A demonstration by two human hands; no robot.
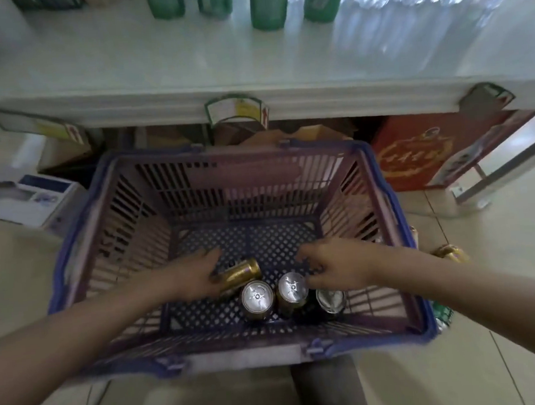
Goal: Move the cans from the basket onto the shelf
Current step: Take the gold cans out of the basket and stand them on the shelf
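A purple-blue plastic basket (84, 251) stands on the floor below a white shelf (163, 61). Several gold cans lie at its near end. One gold can (241, 273) lies on its side, and my left hand (192, 279) wraps around its lower end. Two cans stand upright with silver tops, one in the middle (257, 297) and one to its right (291, 288). My right hand (333, 267) hovers with curled, parted fingers just beside the right upright can and holds nothing. A further can (330, 300) leans under my right wrist.
Green bottles (267, 8) and clear wrapped bottles (405, 12) stand at the back of the shelf. Under the shelf sit a red carton (413, 155), brown boxes and a white-blue box (31, 198). Other cans (449, 252) lie on the floor right of the basket.
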